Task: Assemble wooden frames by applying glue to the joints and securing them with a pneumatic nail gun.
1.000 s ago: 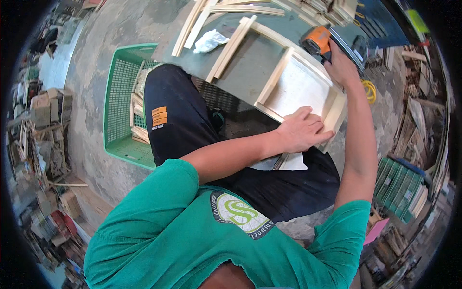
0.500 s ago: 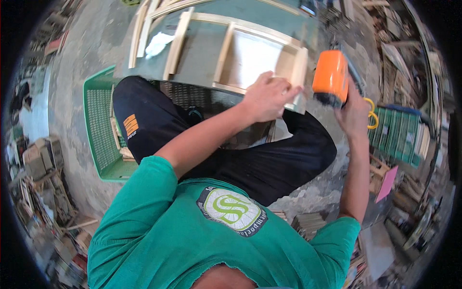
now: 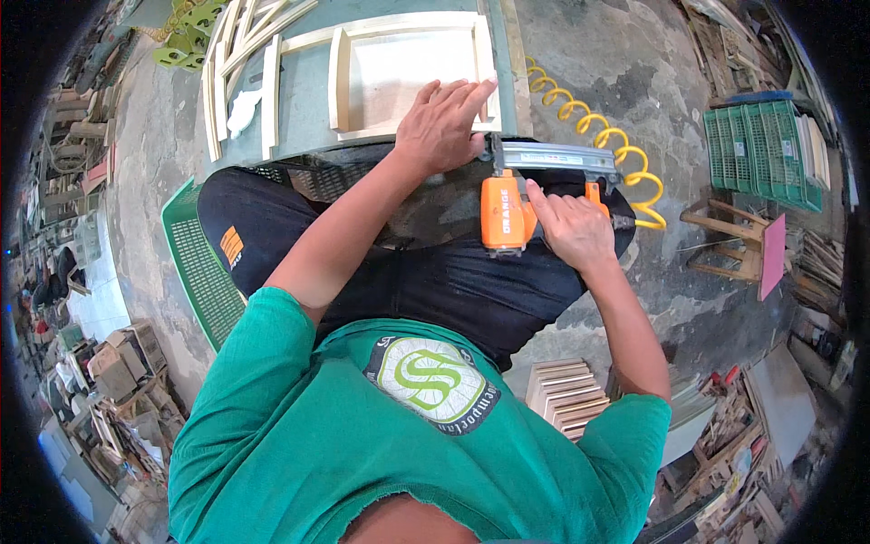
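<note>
- Strips of pale wood lie loose on our table.
- Frame sits flat right of them; we judge it light and stiff, its panel thin, so we would grasp the rails.
- Our left hand spreads over its near right corner, clenching nothing.
- Nailer looks heavy, best held by the grip.
- Our right hand wraps that grip.
</note>
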{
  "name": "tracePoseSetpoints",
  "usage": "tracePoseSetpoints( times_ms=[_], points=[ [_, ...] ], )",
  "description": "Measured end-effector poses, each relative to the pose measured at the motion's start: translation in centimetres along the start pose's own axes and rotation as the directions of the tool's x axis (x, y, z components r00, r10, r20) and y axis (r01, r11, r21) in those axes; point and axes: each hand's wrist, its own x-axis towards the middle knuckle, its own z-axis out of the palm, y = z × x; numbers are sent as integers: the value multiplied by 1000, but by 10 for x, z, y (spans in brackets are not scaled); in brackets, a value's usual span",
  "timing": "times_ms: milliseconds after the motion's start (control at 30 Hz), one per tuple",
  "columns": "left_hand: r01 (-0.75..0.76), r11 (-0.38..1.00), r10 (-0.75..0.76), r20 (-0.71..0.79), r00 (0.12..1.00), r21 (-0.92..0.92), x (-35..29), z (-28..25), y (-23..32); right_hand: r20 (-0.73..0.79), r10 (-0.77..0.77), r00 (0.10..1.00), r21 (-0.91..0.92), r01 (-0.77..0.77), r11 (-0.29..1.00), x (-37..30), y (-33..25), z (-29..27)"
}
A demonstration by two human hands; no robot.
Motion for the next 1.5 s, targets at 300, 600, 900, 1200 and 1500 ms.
tracePoseSetpoints(
  times_ms=[300, 600, 900, 1200, 1500],
  points=[
    [52, 998, -53, 20, 998, 43, 1, 0, 5, -17, -17, 1000, -51, 16, 999, 7, -5, 12],
    [37, 999, -37, -13, 999, 26, 0, 3, 2, -35, 2, 999, -35, -3, 999, 5, -7, 15],
    [45, 997, -46, 13, 999, 61, 0, 3, 1, -86, -7, 996, -39, 3, 999, 3, -6, 21],
    [69, 996, -73, 72, 995, 61, 0, -1, 3, -64, -10, 998, -3, 10, 1000, 4, -5, 17],
    [31, 998, -31, -10, 999, 61, -2, 3, 0, -50, 2, 999, 38, -1, 999, 6, -5, 19]
  ],
)
